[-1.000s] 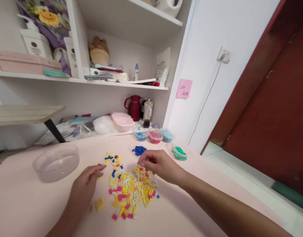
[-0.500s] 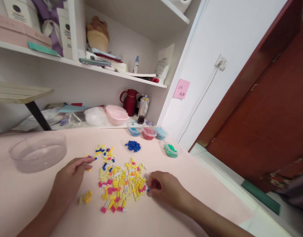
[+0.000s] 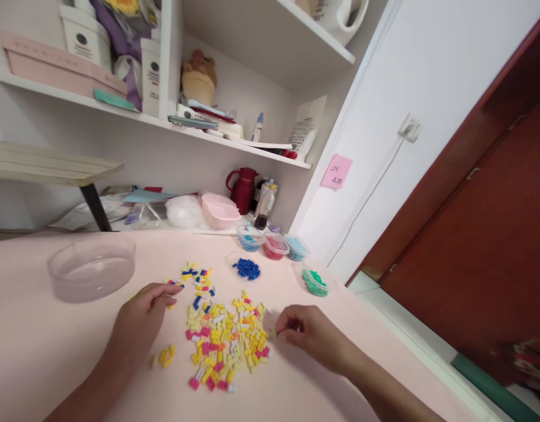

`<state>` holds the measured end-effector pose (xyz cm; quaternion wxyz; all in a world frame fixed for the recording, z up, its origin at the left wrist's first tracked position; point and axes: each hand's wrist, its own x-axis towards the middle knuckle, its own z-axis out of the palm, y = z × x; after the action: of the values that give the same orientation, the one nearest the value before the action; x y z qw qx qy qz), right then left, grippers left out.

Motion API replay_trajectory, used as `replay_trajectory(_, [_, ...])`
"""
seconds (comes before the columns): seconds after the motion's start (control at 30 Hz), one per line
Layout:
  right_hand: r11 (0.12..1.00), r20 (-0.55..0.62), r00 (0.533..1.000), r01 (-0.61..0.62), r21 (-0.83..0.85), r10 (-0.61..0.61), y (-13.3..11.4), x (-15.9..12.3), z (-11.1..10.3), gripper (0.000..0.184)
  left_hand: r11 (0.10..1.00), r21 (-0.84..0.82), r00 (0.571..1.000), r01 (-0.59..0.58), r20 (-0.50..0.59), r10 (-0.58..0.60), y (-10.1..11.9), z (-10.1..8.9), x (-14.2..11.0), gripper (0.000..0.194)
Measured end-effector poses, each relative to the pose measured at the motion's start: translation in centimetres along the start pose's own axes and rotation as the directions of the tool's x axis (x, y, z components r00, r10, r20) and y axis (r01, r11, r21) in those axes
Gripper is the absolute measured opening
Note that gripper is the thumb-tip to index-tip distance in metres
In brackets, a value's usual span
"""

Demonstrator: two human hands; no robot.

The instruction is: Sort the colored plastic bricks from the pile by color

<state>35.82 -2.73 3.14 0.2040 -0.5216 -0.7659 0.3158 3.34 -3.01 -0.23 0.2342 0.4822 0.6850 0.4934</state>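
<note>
A pile of small bricks [image 3: 224,337], mostly yellow with pink, white, blue and orange ones, lies spread on the pale pink table [image 3: 45,351]. My right hand [image 3: 307,335] rests at the pile's right edge, fingers pinched on a tiny piece that I cannot make out. My left hand [image 3: 140,316] lies on the table at the pile's left side, fingers loosely curled, fingertips touching yellow bricks near a smaller cluster [image 3: 195,275]. A few yellow bricks [image 3: 166,356] lie apart, below my left hand.
A clear round bowl [image 3: 92,273] stands at the left. Small tubs of blue bricks [image 3: 247,269], green bricks [image 3: 314,282], red bricks [image 3: 276,245] and light-blue bricks [image 3: 296,247] stand behind the pile. Cluttered shelves, a pink box [image 3: 219,210] and a red jug [image 3: 244,189] stand behind.
My right hand drew back from the pile's far side to its right edge and pinched shut. My left hand has stayed put. The camera view has shifted.
</note>
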Motion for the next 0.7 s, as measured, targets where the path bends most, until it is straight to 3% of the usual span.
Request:
replay_trajectory(0.17, [0.996,-0.096,0.995,0.045,0.074,-0.038,-0.3,5.5,-1.5,0.006,1.0,-0.006,1.0,-0.015,0.003,0.015,-0.8,0.1,0.2,0.028])
replay_trajectory(0.27, [0.994,-0.272,0.957,0.107,0.016,-0.099,0.0,9.4,-0.8,0.009,1.0,-0.01,1.0,-0.024,0.009,0.024,-1.0,0.0,0.3,0.029])
replay_trajectory(0.37, [0.99,-0.358,0.924,0.135,-0.031,-0.137,0.2,12.3,0.4,0.011,0.999,-0.014,0.999,-0.043,0.002,0.043,-0.9,0.1,0.4,0.029])
replay_trajectory(0.7, [0.971,-0.48,0.846,0.229,-0.065,-0.231,-0.5,14.7,1.8,0.025,0.995,-0.04,0.996,-0.091,-0.009,0.091,-0.8,0.2,0.3,0.029])
